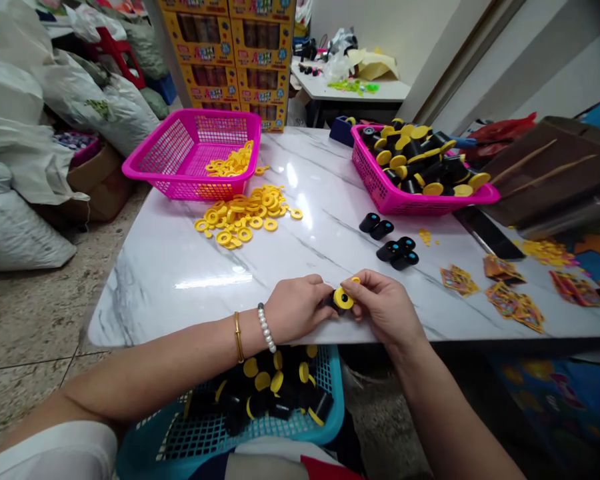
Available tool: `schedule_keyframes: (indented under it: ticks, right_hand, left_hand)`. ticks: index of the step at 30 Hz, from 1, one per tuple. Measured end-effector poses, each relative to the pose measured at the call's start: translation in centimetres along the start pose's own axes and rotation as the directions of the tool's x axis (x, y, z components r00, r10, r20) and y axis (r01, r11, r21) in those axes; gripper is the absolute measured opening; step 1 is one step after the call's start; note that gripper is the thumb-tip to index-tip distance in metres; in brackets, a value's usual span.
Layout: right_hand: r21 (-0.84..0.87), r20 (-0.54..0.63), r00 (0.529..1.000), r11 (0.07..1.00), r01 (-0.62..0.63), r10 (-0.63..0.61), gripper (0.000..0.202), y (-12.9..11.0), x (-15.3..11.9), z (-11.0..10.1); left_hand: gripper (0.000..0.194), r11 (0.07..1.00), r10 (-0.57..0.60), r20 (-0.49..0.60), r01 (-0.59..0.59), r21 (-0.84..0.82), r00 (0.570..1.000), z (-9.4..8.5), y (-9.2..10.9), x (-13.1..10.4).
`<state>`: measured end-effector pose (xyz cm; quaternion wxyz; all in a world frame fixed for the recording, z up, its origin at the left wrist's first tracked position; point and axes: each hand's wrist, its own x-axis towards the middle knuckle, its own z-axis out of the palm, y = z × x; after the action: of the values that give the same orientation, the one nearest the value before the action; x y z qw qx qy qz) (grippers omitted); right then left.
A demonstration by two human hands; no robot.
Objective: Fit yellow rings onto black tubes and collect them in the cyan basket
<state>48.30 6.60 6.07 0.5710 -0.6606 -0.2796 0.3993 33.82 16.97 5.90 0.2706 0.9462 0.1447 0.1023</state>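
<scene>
My left hand [300, 307] is closed around a small black cylinder [333, 304] just above the table's front edge. A yellow ring with a hole [341, 299] sits against the cylinder's end, and black shows through the hole. My right hand [387, 307] pinches at the ring's right side; a bit of yellow [355, 280] also shows at its fingertips, and I cannot tell whether it is the same piece. Farther back lies a loose pile of yellow rings [250, 213]. Several black cylinders [397, 250] stand or lie right of centre.
A pink basket [153, 157] holds yellow rings at the back left. Another pink basket [375, 183] is heaped with yellow-capped black cylinders. A teal basket [337, 400] is below the table edge. A phone [487, 230], printed packets [515, 303] and stacked yellow boxes [260, 63] are around.
</scene>
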Motion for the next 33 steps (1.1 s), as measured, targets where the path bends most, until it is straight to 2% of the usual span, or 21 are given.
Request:
schedule_keyframes:
  ticks: [7,11,14,17,25,27,29,33]
  right_hand:
    - [-0.043,0.008,1.0,0.999,0.0,0.0,0.028,0.1,-0.3,0.3]
    - [0.04,-0.029,1.0,0.999,-0.001,0.002,0.026,0.3,-0.2,0.1]
    - [0.074,-0.005,1.0,0.997,-0.012,0.012,0.026,0.2,0.0,0.3]
    - [0.026,0.021,1.0,1.0,-0.015,0.014,0.024,0.2,-0.1,0.6]
    - [-0.085,-0.025,0.998,0.995,0.048,-0.05,0.023,0.5,-0.4,1.2]
    - [-0.104,-0.024,0.998,0.993,0.057,-0.06,0.024,0.3,-0.6,1.4]
    - [-0.123,-0.026,0.997,0.99,0.067,-0.071,0.025,0.0,-0.9,1.6]
    - [-0.182,-0.06,0.99,0.977,0.114,-0.127,0.024,0.1,-1.4,2.1]
  left_hand:
    - [0.023,0.996,-0.047,-0.066,0.042,-0.078,0.997,0.1,0.2,0.1]
    - [0.024,0.998,-0.052,-0.071,0.05,-0.028,0.996,0.1,0.0,0.0]
    - [0.022,0.999,-0.05,-0.065,0.049,-0.011,0.997,0.1,-0.2,-0.1]
    - [0.02,0.999,-0.043,-0.069,0.041,-0.022,0.997,0.2,-0.3,-0.1]
    - [0.024,0.997,-0.056,-0.086,0.051,-0.055,0.995,0.1,-0.1,-0.1]
    - [0.024,0.99,-0.064,-0.067,0.054,-0.133,0.996,-0.4,0.0,-0.2]
    - [0.027,0.958,-0.068,0.0,0.066,-0.28,0.998,-1.0,0.0,-0.2]
    - [0.034,0.827,-0.122,0.128,0.173,-0.536,0.984,-1.7,-0.4,0.0]
